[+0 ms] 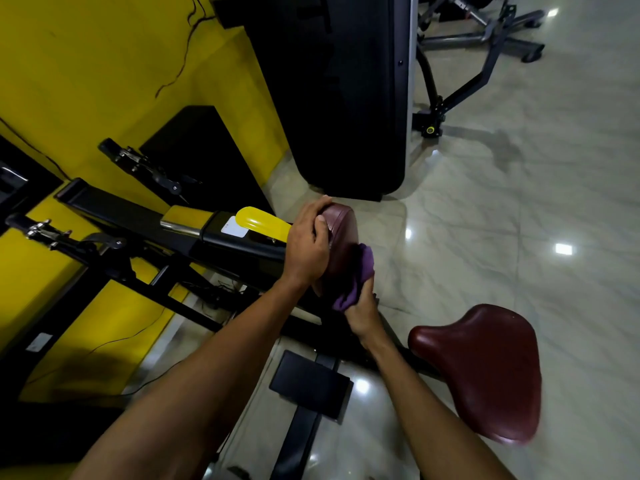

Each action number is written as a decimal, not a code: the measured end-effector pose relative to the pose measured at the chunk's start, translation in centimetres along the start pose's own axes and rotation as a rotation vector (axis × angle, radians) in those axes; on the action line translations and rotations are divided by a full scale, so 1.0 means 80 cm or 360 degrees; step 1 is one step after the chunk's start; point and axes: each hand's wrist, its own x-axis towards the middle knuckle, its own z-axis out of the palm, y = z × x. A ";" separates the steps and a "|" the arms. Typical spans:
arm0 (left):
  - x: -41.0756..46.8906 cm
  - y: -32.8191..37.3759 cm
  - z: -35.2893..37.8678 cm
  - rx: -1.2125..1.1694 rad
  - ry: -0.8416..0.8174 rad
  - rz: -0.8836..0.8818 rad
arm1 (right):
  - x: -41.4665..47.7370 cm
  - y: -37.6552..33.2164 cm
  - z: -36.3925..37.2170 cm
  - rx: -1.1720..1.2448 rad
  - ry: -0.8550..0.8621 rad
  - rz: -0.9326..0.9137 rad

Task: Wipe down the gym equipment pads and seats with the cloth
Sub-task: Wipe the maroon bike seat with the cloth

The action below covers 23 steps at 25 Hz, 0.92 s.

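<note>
L hand [306, 247] wraps the left edge of the pad [341, 230], fingers curled over its far rim, thumb by the seam, bracing it. R hand [362, 313] is closed round a bunched purple cloth [360, 271], pressing it onto the pad's right face, low down. Pad sits mid-scene, roughly upright, at the end of the black frame [242, 247], just right of a yellow lever [259, 220]. Seat [485, 372], same maroon vinyl, is near right, apart from both hands, untouched.

Handling, as a judgement: cloth is light & limp and takes any shape. Best kept wadded in the palm w/ a flat patch facing out so it doesn't slip. Pad looks like firm foam under smooth vinyl: gives a bit, prob. slick if damp, not fragile. It may swivel on its mount, so a brace at the rim opp. the wiping side makes sense. Seat looks broad & fixed, so one hand w/ the cloth should do; its edges want a curled grip. Floor [519, 202] is glossy tile.
</note>
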 end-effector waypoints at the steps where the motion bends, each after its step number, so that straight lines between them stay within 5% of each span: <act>1: -0.001 0.000 0.000 0.0004 0.0009 0.0006 | 0.003 0.000 -0.005 0.0189 -0.0022 0.0030; 6: 0.001 -0.005 0.001 0.0005 0.0004 0.0040 | -0.007 -0.039 0.017 0.0649 0.0085 -0.0034; 12: 0.000 -0.002 0.002 0.0015 0.0032 0.0045 | 0.014 -0.045 0.055 0.0637 0.0750 0.0234; 15: 0.003 -0.003 0.001 -0.0015 0.0013 0.0006 | 0.112 0.014 0.020 0.0836 0.0710 0.0465; 18: 0.000 -0.001 0.001 -0.0017 0.0014 0.0015 | 0.168 0.013 0.005 0.0616 0.0609 0.0618; 23: 0.000 -0.002 0.000 -0.0019 0.0015 0.0057 | 0.080 -0.071 0.019 0.0520 0.0566 0.0060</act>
